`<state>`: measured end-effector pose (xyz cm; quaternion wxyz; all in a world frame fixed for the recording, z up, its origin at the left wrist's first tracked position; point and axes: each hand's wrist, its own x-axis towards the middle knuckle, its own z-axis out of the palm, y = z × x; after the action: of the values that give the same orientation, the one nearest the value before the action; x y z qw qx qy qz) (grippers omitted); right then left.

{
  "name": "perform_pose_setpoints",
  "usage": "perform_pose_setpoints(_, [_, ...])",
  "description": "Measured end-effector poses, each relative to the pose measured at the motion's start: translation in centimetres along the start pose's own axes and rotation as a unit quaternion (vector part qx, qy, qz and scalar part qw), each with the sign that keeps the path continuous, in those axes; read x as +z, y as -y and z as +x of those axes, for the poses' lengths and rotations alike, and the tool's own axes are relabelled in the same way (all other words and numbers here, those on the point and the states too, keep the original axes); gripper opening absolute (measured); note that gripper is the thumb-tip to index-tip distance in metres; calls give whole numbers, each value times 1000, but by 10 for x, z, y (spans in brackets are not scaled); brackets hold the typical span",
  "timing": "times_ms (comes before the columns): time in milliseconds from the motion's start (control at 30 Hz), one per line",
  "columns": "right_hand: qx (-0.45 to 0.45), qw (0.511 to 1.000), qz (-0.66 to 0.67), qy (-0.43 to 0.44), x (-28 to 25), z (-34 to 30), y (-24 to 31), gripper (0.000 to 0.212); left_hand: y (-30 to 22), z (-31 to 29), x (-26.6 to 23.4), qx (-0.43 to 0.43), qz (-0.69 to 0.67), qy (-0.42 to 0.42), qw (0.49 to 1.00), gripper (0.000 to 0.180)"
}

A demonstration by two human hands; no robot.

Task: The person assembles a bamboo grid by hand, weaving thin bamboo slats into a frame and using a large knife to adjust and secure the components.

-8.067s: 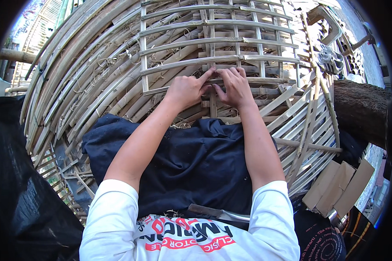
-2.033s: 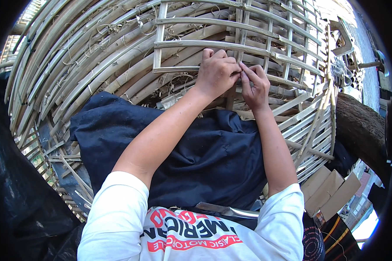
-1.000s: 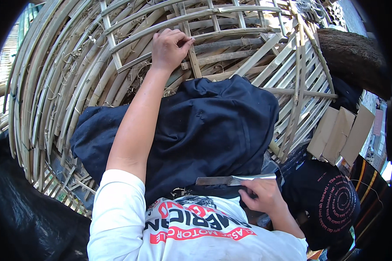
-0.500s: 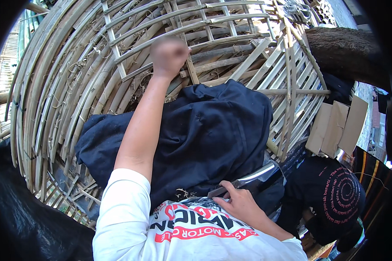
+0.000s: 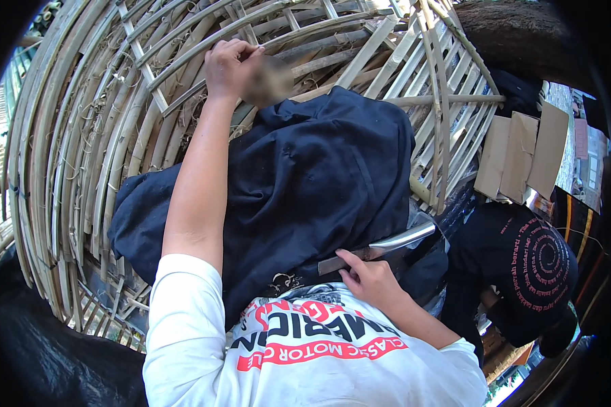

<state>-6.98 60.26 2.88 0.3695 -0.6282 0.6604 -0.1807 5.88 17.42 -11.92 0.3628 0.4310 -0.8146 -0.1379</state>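
Observation:
My left hand reaches far forward, its fingers closed at a strip of a split-bamboo lattice. A blurred patch beside that hand hides part of what lies there. Close to my body, my right hand is closed around the grip of a large knife. The knife's shiny blade points to the right and away from me. Across my lap lies a dark cloth, with a few pale shavings on it near my shirt.
Long curved bamboo strips are stacked at left and beneath the lattice. Another slatted bamboo panel stands to the right. Beyond it are an open cardboard box and a thick log. A person in dark clothing bends close by at right.
My left hand has moved left and slightly away from me, and the lattice has shifted left with it. My right hand still holds the knife near my body. The whole view has shifted slightly.

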Motion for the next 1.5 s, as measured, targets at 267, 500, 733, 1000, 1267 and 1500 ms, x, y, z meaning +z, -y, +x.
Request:
perform_pose_setpoints(267, [-76, 991, -74, 87, -35, 23, 9, 31, 2, 2, -4, 33, 4, -28, 999, 21])
perform_pose_setpoints(500, [-98, 973, -75, 196, -56, 51, 21, 26, -1, 1, -5, 29, 5, -34, 999, 19])
perform_pose_setpoints(733, [-12, 981, 81, 173, -44, 85, 55, 22, -3, 0, -2, -17, -15, -1, 1000, 21])
perform_pose_setpoints(1000, [-96, 980, -163, 63, -64, 65, 36, 47, -2, 0, -11, -23, -9, 12, 1000, 19])
perform_pose_setpoints(1267, [85, 972, -184, 123, -43, 12, 3, 36, -3, -1, -9, -15, -13, 7, 1000, 21])
perform_pose_setpoints(1500, [231, 940, 247, 41, -55, -25, -55, 52, -4, 3, -11, -36, -35, 34, 998, 19])
